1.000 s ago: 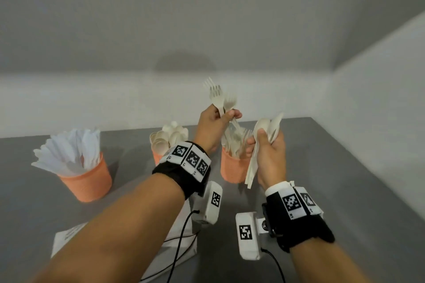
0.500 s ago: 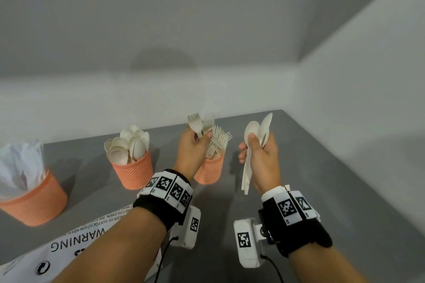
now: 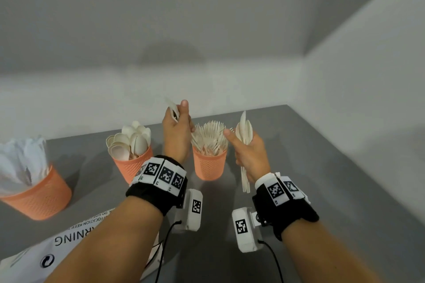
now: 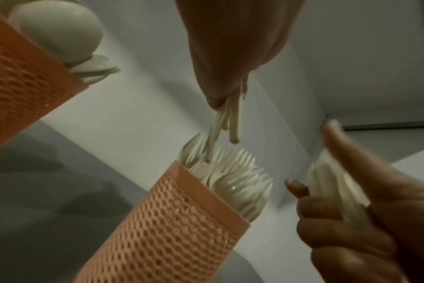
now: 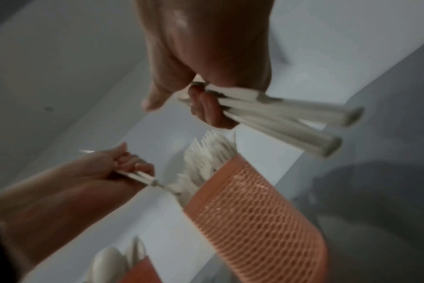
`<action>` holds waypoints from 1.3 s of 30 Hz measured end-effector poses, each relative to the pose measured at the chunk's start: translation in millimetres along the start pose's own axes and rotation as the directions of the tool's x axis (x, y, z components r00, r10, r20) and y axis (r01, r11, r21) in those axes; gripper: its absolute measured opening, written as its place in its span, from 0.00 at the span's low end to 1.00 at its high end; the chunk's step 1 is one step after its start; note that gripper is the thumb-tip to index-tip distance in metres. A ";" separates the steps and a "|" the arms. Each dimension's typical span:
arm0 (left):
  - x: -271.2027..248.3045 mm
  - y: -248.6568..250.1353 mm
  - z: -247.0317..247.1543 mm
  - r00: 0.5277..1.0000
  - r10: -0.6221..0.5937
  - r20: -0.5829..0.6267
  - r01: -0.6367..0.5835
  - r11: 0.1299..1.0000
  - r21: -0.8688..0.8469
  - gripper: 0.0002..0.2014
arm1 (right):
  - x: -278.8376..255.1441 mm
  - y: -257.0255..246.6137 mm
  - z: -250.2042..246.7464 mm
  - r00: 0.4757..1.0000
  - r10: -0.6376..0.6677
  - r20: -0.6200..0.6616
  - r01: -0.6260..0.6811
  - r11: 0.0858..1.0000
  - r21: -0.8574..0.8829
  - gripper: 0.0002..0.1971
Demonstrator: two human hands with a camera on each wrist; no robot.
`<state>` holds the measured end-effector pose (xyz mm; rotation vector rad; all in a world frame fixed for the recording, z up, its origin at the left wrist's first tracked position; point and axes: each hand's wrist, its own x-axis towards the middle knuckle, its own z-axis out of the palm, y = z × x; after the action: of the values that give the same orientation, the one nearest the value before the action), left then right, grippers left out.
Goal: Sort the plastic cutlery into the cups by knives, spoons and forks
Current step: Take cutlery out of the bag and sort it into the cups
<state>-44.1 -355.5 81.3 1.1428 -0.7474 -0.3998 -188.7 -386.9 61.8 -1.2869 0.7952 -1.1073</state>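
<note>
Three orange perforated plastic cups were seen standing on the grey desk. The left cup was filled with white plastic knives, blurred at the frame edge; the middle cup was packed with cream plastic spoons, bowls upward; the right cup was crowded with cream plastic forks, tines fanned upward and outward.

The left hand was held raised between the middle and right cups, just beside the forks. Its fingers were curled tightly round a few slim cream cutlery pieces, whose handle ends hung down to the fork tines at the rim of the right cup; their upper ends were only partly seen above the fist, so their kind could not be told with certainty.

The right hand was held just right of the fork cup. A bundle of cream plastic cutlery was gripped upright in its curled fingers, spoon-like bowls showing above the fist and straight handles projecting below the palm. Its thumb was stretched out toward the forks.

A white plastic bag printed with a black warning text was lying on the desk near the left forearm.
</note>
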 end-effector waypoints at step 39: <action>-9.7 -34.7 11.6 0.869 -0.186 0.459 -0.422 0.209 0.882 0.25 | 44.3 61.1 -24.8 0.845 0.493 0.207 -0.517 0.852 0.080 0.17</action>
<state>-56.2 -370.4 48.6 2.2463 -1.6944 0.0324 -186.6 -440.8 3.5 -0.9654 0.8455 -0.5951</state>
